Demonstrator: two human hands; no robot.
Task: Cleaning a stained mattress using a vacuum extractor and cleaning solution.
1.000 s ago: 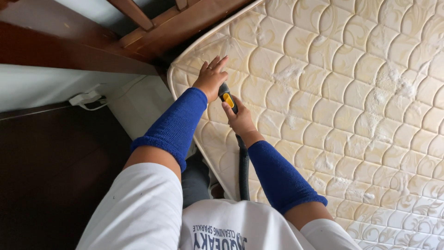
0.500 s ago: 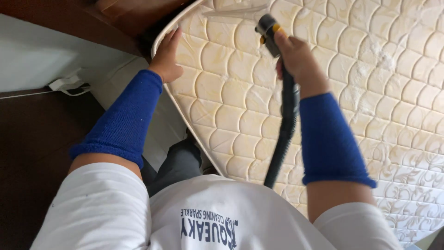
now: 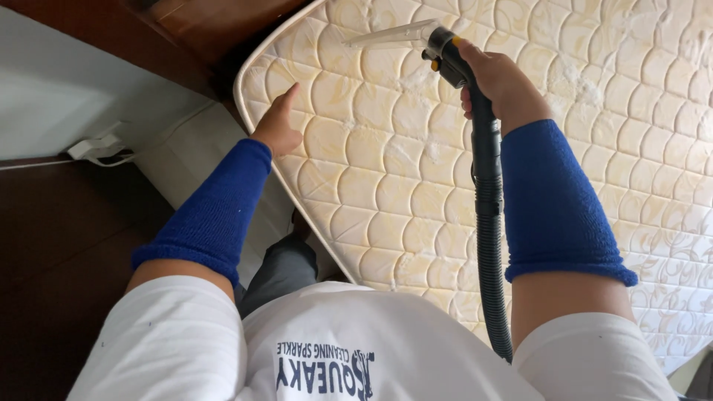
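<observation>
Since the earlier frame our right hand [image 3: 499, 80] has lifted the vacuum nozzle [image 3: 394, 34] farther left; it grips the black handle [image 3: 454, 63], nozzle axis pointing left. Our left hand [image 3: 279, 126], open, rests on the mattress [image 3: 594, 178] edge, nearer the corner

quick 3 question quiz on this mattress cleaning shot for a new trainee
1. True or false: the right hand grips the black vacuum wand with the clear nozzle.
2. Where does the left hand rest?
A. on the white power strip
B. near the edge of the quilted mattress
C. on the hose
3. Fill in: both forearms wear ____ sleeves.

Key: 1 true; 2 B; 3 blue
</observation>
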